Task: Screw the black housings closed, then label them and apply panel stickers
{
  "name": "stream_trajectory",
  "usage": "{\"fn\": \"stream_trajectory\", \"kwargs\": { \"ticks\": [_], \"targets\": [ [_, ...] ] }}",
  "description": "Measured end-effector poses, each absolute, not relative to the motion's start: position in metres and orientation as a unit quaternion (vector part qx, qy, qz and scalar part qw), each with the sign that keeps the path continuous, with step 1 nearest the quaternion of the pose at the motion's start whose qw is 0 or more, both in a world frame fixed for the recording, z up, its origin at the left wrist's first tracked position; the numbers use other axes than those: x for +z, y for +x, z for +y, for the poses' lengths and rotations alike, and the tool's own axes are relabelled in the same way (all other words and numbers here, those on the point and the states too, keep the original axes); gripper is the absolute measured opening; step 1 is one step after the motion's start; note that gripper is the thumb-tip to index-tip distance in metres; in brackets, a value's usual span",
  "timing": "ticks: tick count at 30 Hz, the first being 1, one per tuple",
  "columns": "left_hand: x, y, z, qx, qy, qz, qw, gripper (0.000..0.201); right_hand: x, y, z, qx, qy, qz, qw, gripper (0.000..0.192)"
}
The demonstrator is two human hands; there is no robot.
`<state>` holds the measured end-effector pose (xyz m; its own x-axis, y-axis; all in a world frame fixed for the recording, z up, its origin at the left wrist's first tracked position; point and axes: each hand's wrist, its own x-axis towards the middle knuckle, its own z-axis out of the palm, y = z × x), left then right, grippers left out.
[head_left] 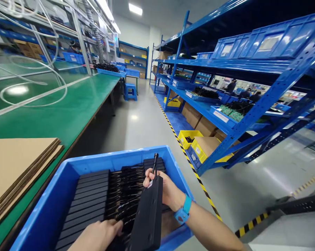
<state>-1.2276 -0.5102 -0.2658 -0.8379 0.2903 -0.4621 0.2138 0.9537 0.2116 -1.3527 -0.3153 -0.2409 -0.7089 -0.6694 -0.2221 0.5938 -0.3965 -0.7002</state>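
Note:
My right hand (164,188), with a blue strap at the wrist, grips a flat black box with a cable (147,216) near its top end. The box tilts over the blue bin (89,164), and its short cable stands up past the fingers, ending in a round plug (156,156). Rows of similar black boxes (91,198) lie packed in the bin, their black cables (126,188) bunched in the middle. My left hand (101,233) reaches down among the boxes and cables, fingers curled and partly hidden; what they hold cannot be made out.
Stacked cardboard sheets (21,167) lie on the green workbench (76,101) at the left. Blue shelving (207,104) with bins runs along the right, yellow crates (189,137) low down. An aisle (139,122) with striped floor tape leads ahead past a blue stool (130,92).

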Motion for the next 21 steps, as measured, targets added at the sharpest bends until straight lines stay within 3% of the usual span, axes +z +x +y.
{"fn": "stream_trajectory", "kwargs": {
  "ticks": [3,7,11,14,17,21],
  "targets": [
    [-0.273,-1.213,-0.527,0.005,0.108,0.943,0.314,0.04,-0.241,-1.349,-0.318,-0.831,-0.028,0.404,0.382,0.037],
    [-0.256,-1.189,-0.553,0.06,0.122,0.944,0.3,0.03,-0.235,-1.334,-0.318,-0.837,0.013,0.375,0.4,0.027],
    [-0.234,-1.18,-0.575,0.04,0.047,0.961,0.27,0.029,-0.233,-1.335,-0.311,-0.82,0.045,0.352,0.449,0.03],
    [-0.237,-1.18,-0.581,0.075,0.054,0.96,0.264,0.032,-0.239,-1.34,-0.307,-0.793,0.116,0.422,0.424,0.043],
    [-0.254,-1.183,-0.577,0.113,0.149,0.955,0.229,0.05,-0.245,-1.341,-0.31,-0.774,0.136,0.491,0.375,0.051],
    [-0.277,-1.195,-0.566,0.061,0.242,0.939,0.239,0.082,-0.245,-1.339,-0.314,-0.764,0.104,0.548,0.325,0.055]
  ]
}}
